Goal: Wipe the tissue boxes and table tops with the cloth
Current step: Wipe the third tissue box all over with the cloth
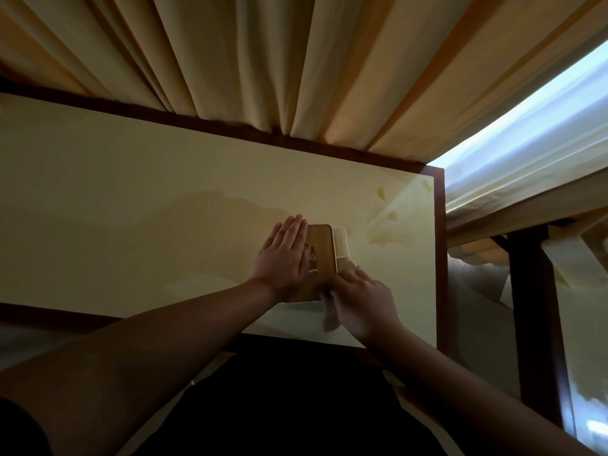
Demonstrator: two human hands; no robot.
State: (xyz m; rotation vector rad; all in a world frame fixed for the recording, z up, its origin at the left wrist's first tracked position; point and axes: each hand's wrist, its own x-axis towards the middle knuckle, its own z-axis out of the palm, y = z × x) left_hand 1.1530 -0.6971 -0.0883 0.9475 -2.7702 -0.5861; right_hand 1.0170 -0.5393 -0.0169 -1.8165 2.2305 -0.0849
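Tissue box (320, 255) on table (131, 199), left hand (284, 258) flat on lid — fingers straight; right hand (360, 302) gripping cloth (330, 319)

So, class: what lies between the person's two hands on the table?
In the head view, the tissue box lies between them: the left hand rests flat on its wooden lid, and the right hand holds the cloth at its near right corner.

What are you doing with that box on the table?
A person is cleaning a tissue box that sits on a cream table near its right end. The left hand lies flat on the box's wooden lid to keep it steady. The right hand holds a cloth against the box's near right corner, wiping it. Curtains hang behind the table. The cloth looks blurred, so it seems to be moving.
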